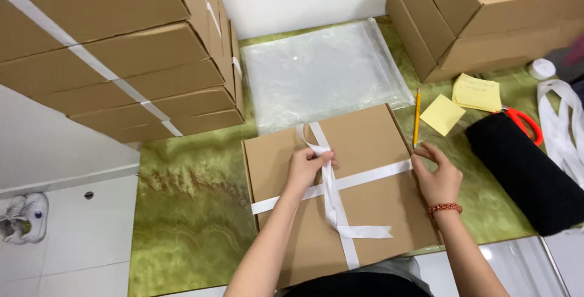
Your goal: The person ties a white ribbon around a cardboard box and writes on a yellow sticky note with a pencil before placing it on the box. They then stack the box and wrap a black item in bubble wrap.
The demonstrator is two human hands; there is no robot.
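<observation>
A flat brown cardboard box (365,145) lies on the green marbled surface (188,212) in front of me. A white ribbon (371,177) crosses it both ways, with a loose end trailing toward the near edge. My left hand (307,166) pinches the ribbon near the box's middle where the bands cross. My right hand (437,178), with a red bead bracelet on the wrist, holds the ribbon at the box's right edge.
Stacked taped cartons (121,53) rise at the left, two more cartons (486,17) at the back right. Clear plastic bags (322,72) lie behind the box. A pencil (417,117), yellow sticky notes (468,99), red-handled scissors (526,123), a black roll (526,172) and loose ribbon (563,126) sit right.
</observation>
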